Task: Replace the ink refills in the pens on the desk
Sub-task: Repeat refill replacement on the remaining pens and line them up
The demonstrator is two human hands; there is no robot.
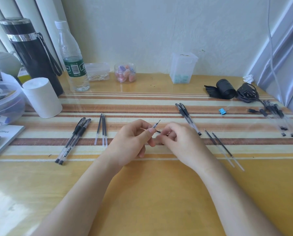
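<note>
The left hand (133, 138) is closed on a pen (155, 125), pinching it just below the tip so the point tilts up and away. The right hand (172, 137) is curled against the pen's lower end, fingertips pinched on something small and dark there; I cannot tell whether that is the barrel or a refill. Held this way, one hand steadies while the other twists or pulls, so I judge a refill swap is under way.

Taking that pen as the landmark: to its left lie three refills (101, 129) side by side, and further left two pens (73, 139), capped ends away from me. These look like a waiting pile. Just right of it lie two more pens (187, 117), then two refills (222, 147), perhaps the finished pens and the spent inks, though that is a guess. Far right, at the worktop (151, 193) edge, a loose bundle of pens (278, 119) sits blurred.

Beyond the pen, by the wall, a clear jar (125, 73) holds pastel lumps, a lidded box (97, 72) to its left holds cotton swabs, and a tall clear tub (182, 68) has something pale green at the bottom. Far left, a clear bowl (4, 101) holds oddments too blurred to name.
</note>
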